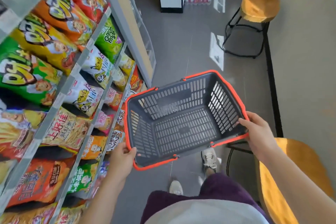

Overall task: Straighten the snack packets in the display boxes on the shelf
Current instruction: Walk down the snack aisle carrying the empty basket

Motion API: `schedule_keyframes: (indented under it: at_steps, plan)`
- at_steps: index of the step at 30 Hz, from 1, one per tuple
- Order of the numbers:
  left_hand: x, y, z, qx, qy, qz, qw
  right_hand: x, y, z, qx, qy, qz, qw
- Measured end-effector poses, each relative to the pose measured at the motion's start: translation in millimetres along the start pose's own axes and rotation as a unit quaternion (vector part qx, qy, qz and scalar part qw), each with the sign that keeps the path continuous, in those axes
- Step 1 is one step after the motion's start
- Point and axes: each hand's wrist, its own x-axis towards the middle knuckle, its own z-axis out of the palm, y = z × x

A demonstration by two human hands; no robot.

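Only basket rim point(200, 74) pinched by left hand point(121, 160), right hand point(259, 133) fingers point(244, 122); snack packets point(60, 129) alongside.

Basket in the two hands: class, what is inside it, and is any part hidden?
Nothing lies in the basket; its slotted grey bottom and walls show bare. The left hand covers part of the near corner, the right hand part of the right rim.

basket point(183, 129) — grey, orange rim | stool point(260, 3) — mustard seat, black frame
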Motion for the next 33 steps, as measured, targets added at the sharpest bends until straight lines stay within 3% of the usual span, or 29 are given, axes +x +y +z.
schedule_keyframes:
  at_steps: [5,11,20,29,33]
  plan:
    - [50.3,50.6,55.9,-0.032,0.047,-0.026,0.998,120.6,-51.1,16.7,-0.027,-0.044,-0.010,0.999]
    - [82.0,95.1,102.2,-0.074,0.108,-0.043,0.990,232.0,-113.2,48.1,-0.176,-0.059,-0.021,0.982]
    - [152.7,111.5,137.2,-0.173,0.186,-0.175,0.951,353.8,-178.7,160.5,-0.388,-0.208,-0.073,0.895]
    - [224.5,124.3,169.2,-0.234,0.257,-0.264,0.900,418.4,-217.9,265.7,-0.434,-0.300,-0.080,0.846]
    - [254.4,111.0,183.7,-0.282,0.297,-0.279,0.869,450.9,-221.3,315.5,-0.432,-0.378,-0.077,0.815]
